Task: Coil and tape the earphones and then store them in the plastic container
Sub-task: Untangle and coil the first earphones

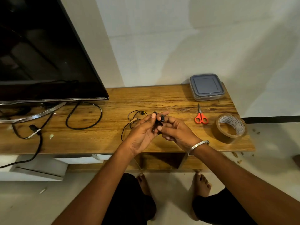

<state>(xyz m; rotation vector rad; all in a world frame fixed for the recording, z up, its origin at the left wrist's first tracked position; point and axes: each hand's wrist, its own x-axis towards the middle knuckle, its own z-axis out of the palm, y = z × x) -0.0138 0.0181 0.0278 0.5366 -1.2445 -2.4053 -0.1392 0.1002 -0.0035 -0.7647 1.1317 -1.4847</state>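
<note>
Earphones (158,118) sit pinched between both hands just above the front part of the wooden desk (113,140), and their thin black cable (129,117) trails off to the left, looping loosely on the wood beside the left hand (142,132). That hand has its fingers (153,116) curled up around the cable, thumb and forefinger pressed on the dark piece at the top. The right hand (174,130) meets it from the other side, fingers bent inward, gripping the same small black part; a metal bangle (198,146) circles that wrist. How much cable is already wound between the palms I cannot tell.

Right of the hands, near the desk's end, a roll of brown tape (230,129) lies flat. Just behind it and a little left lie orange-handled scissors (201,115), blades pointing away. Farther back, against the wall, stands the plastic container (207,86) with its grey lid on.

On the left, a thick black power cord (84,117) loops across the wood, and a dark television (45,51) stands at the back left.
</note>
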